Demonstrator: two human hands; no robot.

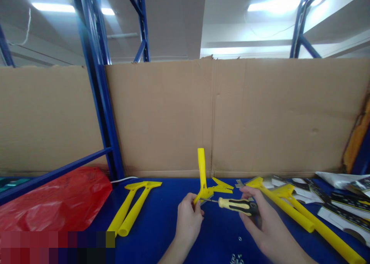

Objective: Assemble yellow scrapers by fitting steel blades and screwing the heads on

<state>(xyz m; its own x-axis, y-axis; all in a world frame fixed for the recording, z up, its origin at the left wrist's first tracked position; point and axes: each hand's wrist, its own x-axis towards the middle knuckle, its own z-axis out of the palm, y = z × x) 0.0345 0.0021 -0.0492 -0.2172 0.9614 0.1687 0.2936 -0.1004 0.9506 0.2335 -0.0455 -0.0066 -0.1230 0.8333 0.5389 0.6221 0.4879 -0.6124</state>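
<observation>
My left hand [189,217] is closed on the head of a yellow scraper-like tool [201,171], whose handle points up. My right hand [264,221] holds a screwdriver [238,205] with a cream and black handle. The screwdriver's shaft points left and its tip meets the yellow tool's head beside my left fingers. Just behind the hands lie small yellow pieces [222,185] on the blue table [162,217]. Small metal nuts [237,259] rest near the front edge of the view, with a single nut [240,239] a little farther back.
Two yellow tools [134,210] lie at the left, near a red plastic bag [60,202]. More yellow tools [303,216] lie at the right beside black and white printed cards [347,217]. Behind stand a cardboard wall [162,117] and a blue rack post [100,86].
</observation>
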